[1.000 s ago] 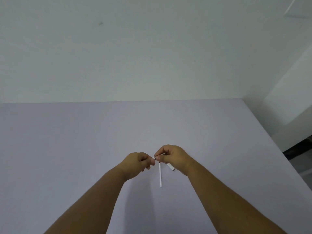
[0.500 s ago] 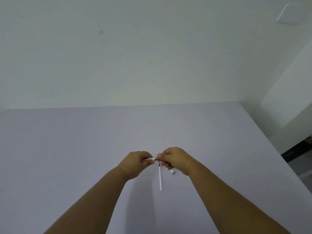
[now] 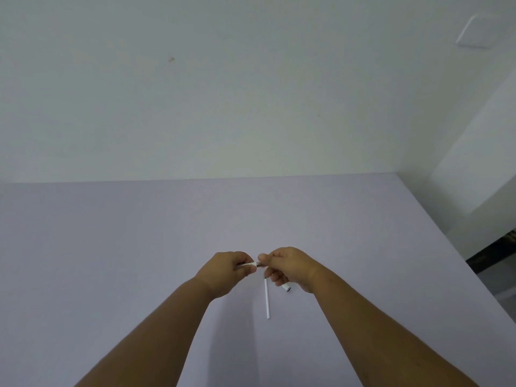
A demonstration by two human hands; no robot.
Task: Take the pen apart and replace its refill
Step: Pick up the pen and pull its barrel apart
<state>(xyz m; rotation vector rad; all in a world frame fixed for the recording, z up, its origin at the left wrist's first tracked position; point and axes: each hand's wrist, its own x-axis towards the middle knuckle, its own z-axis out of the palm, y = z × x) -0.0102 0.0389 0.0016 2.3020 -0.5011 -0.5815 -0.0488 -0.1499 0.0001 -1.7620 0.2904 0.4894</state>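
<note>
Both hands meet above a pale lilac table (image 3: 139, 247). My left hand (image 3: 227, 270) pinches a short white pen part (image 3: 250, 264) that points right. My right hand (image 3: 289, 265) grips a darker metallic piece (image 3: 260, 264) at that part's end, thumb on top. A white pen piece (image 3: 287, 288) with a dark end sticks out below my right hand's curled fingers. A thin white refill (image 3: 267, 298) lies on the table just below the hands, running toward me.
A plain white wall (image 3: 223, 93) rises behind the table's far edge. The table's right edge (image 3: 458, 263) drops to a dark floor gap. A white wall plate (image 3: 479, 30) sits at the upper right.
The hands have drawn slightly apart, exposing the white part and metallic piece between them. The view tilted up a little. The refill on the table has not moved.
</note>
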